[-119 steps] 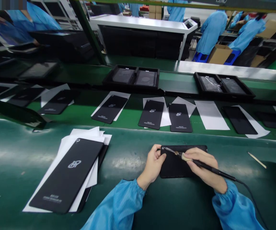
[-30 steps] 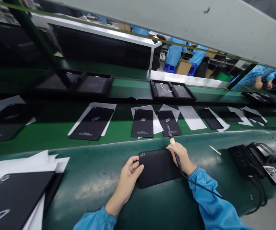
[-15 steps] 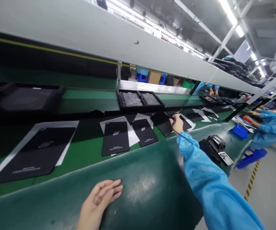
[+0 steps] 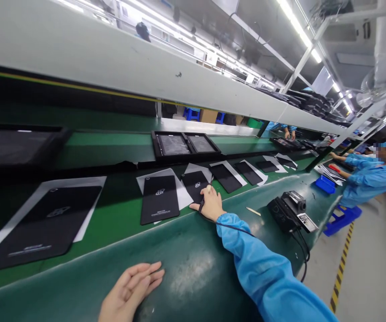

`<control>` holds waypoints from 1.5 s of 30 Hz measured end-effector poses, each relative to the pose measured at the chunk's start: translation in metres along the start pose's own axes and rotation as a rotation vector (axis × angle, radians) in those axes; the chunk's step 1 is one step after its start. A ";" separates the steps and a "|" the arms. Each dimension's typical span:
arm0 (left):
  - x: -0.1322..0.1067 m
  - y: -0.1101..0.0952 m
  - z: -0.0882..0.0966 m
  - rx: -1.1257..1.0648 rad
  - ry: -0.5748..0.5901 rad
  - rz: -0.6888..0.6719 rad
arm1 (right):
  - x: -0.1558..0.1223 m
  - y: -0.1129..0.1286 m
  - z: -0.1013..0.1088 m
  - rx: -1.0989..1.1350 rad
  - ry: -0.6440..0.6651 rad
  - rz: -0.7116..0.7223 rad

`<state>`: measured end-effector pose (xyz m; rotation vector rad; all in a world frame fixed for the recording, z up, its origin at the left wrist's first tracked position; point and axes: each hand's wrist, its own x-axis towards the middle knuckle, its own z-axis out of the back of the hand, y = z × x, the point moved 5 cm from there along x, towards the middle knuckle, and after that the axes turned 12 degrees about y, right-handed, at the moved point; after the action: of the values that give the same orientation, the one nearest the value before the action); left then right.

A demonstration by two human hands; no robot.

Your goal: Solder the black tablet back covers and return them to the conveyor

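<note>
My right hand [image 4: 210, 202] reaches out to the green conveyor belt [image 4: 119, 210], closed round a thin corded soldering iron [image 4: 202, 202]. Its fingers rest on a black back cover [image 4: 196, 184] lying on a white sheet. Another black back cover [image 4: 159, 198] lies just left of it. My left hand [image 4: 130, 288] lies flat and open, palm up, on the dark green bench edge [image 4: 193, 264], holding nothing.
More black covers on white sheets run along the belt, including a large one [image 4: 39, 226] at left. A black tray [image 4: 184, 145] sits behind them. A black soldering station [image 4: 290, 210] and a thin stick [image 4: 253, 211] lie to the right. A co-worker in blue [image 4: 370, 176] sits at far right.
My right hand has drawn back left along the belt from the farther covers to a nearer one. The black cover it carried out now lies on the belt. The left hand stays flat.
</note>
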<state>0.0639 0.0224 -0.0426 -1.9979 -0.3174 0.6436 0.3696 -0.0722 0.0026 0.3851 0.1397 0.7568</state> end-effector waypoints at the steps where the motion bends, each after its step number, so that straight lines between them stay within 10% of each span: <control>1: 0.001 0.001 0.002 -0.004 0.004 0.001 | 0.000 0.003 0.000 -0.001 0.000 0.001; 7: -0.008 -0.012 -0.004 -0.013 -0.008 -0.007 | -0.002 0.005 0.011 0.049 -0.099 0.008; 20: -0.020 -0.014 -0.010 -0.106 0.003 -0.130 | -0.054 -0.019 0.116 0.301 -0.647 0.195; 29: -0.024 -0.022 -0.003 -0.100 -0.013 -0.241 | -0.119 0.058 0.050 0.390 -0.129 0.590; 35: -0.022 -0.013 -0.005 -0.139 -0.010 -0.192 | -0.131 0.073 0.043 0.386 -0.187 0.679; 45: -0.022 -0.008 -0.008 -0.176 -0.009 -0.177 | -0.166 0.091 0.001 0.955 0.059 0.503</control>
<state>0.0506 0.0100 -0.0253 -2.1051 -0.5664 0.5272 0.1920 -0.1269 0.0364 1.3401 0.4754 1.1722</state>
